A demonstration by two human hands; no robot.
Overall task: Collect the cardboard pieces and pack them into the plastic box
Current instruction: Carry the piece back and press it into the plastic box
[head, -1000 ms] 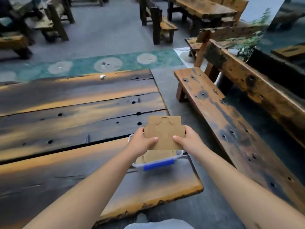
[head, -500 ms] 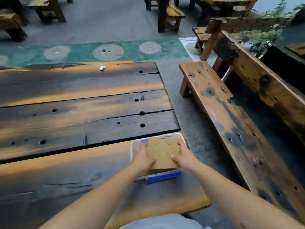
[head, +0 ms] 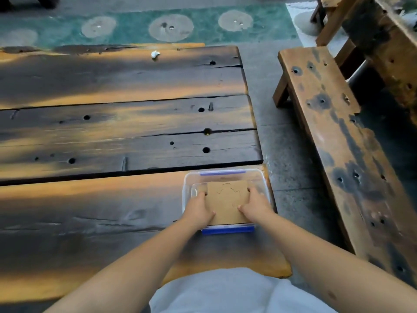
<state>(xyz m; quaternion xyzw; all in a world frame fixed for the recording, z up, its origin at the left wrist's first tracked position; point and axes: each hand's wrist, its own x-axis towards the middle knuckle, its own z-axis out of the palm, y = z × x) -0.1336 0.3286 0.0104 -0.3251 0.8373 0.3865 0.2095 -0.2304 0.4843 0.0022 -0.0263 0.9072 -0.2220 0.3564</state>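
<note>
A clear plastic box (head: 261, 179) with blue clips on its near and far rims stands at the right end of the wooden table (head: 112, 136). Brown cardboard pieces (head: 228, 199), stacked flat with curved cut lines on top, lie down inside the box. My left hand (head: 198, 208) grips the stack's left edge and my right hand (head: 256, 205) grips its right edge, thumbs on top, fingers tucked down beside the stack inside the box. What lies under the stack is hidden.
A small white scrap (head: 155, 54) lies near the table's far edge. A long wooden bench (head: 334, 141) runs along the right, across a strip of grey floor. Green floor matting with round pale discs (head: 171, 27) lies beyond the table.
Both hands have lowered the cardboard stack from above the box down into it. The view has tilted downward and closer to the table.
</note>
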